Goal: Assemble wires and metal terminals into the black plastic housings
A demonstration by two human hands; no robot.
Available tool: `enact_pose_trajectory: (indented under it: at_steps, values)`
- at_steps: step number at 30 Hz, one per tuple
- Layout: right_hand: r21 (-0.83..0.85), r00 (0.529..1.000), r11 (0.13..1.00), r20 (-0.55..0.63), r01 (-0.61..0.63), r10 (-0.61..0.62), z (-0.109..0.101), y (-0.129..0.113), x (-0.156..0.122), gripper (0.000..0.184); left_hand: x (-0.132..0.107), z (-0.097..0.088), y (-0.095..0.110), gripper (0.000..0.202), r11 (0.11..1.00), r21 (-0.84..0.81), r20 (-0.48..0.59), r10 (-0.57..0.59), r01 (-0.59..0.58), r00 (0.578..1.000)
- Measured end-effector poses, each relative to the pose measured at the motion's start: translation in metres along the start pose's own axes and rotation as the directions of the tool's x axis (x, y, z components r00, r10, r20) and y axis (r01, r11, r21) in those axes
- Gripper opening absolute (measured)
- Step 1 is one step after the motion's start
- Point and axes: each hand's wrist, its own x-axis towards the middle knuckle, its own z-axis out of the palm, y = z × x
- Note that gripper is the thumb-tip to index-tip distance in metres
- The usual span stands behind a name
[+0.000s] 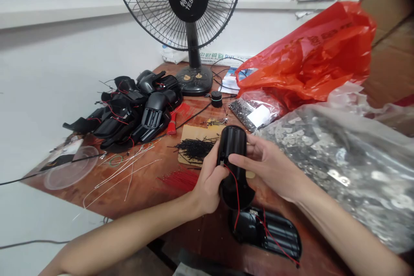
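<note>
Between my two hands is a black plastic housing (pixel 237 187) with long rounded hollows, tilted up above the table. A red wire (pixel 238 198) hangs from its middle. My left hand (pixel 208 181) grips its left edge, thumb beside a small metal contact. My right hand (pixel 263 161) holds the right side, its thumb pressed on the inner face near that contact; its other fingers are partly hidden behind the housing. Below, a second black housing (pixel 284 235) lies on the table with red wire across it. Cut black wires (pixel 196 148) lie on a tan pad just beyond my left hand.
A pile of black housings (pixel 129 110) stands at the left behind loose silvery wires (pixel 119 168) and a clear lid (pixel 71 168). Red wires (pixel 179 180) lie near my left forearm. A fan (pixel 194 82) stands behind; bags of metal parts (pixel 336 155) and a red bag (pixel 307 56) fill the right.
</note>
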Motion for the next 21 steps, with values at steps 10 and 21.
enact_pose_trajectory:
  at_steps: [10, 21]
  values:
    - [-0.009, 0.993, 0.999, 0.112, 0.033, -0.031, -0.012, -0.005, 0.003, 0.045, 0.001, 0.001, 0.0, 0.063, 0.988, -0.085, 0.015, -0.125, 0.126, 0.992]
    - [0.058, 0.992, 0.998, 0.124, -0.036, 0.029, -0.013, -0.008, -0.002, 0.045, 0.006, 0.006, 0.006, 0.076, 0.926, -0.253, 0.005, -0.287, 0.279, 0.958]
